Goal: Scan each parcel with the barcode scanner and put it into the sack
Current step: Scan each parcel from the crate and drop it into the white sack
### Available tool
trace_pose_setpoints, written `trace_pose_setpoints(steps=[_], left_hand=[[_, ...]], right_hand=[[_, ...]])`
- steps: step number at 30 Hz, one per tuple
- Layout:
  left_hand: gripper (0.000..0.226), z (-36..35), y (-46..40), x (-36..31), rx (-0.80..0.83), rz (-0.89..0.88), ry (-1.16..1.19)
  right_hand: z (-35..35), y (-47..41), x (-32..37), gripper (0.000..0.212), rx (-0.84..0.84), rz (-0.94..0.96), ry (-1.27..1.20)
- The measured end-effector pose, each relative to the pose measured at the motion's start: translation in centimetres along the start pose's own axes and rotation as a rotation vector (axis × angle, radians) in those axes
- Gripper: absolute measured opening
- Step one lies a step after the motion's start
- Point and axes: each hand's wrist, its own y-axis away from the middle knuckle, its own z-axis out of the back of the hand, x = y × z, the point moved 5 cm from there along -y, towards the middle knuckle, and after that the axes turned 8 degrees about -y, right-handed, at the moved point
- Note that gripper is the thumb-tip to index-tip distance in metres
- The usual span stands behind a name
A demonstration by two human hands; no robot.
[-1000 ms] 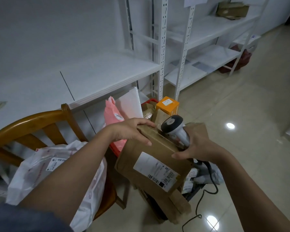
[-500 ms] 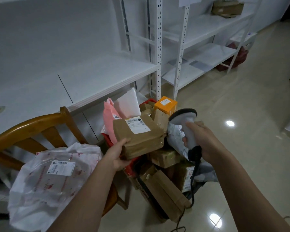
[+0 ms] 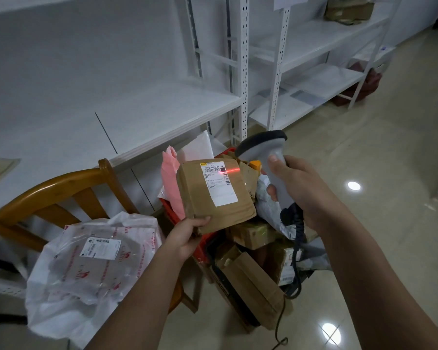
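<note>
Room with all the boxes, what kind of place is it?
Probably a parcel depot or small stockroom. White metal shelves line the wall, labelled parcels lie heaped on the floor, and the right hand aims a barcode scanner at a brown parcel that the left hand holds.
</note>
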Motion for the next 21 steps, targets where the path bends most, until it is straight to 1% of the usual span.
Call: trace_pose_setpoints(steps=[3, 10, 14, 17, 21], left_hand=[[0.069, 0.2, 0.2, 0.3, -0.009, 0.006, 0.017], [0.066, 0.2, 0.7, 0.3, -0.033, 0.004, 0.039], [0.057, 0.4, 0.9, 0.4, -0.038, 0.0, 0.043], [0.051, 1.1, 1.3, 0.8, -0.064, 0.009, 0.049], [0.055, 4.7, 1.6, 2.1, -0.146, 0.02, 0.115]], right_hand=[[-0.1, 0.5, 0.6, 0.029, -0.008, 0.03, 0.003], [-0.2, 0.9, 1.2, 0.031, -0.001, 0.036, -0.029], [-0.5, 1.0, 1.3, 0.031, 0.009, 0.037, -0.028], [-1.4, 0.5, 0.7, 0.031, 0.023, 0.004, -0.047], [-4.2, -1.0, -1.9, 0.03, 0.048, -0.087, -0.059]])
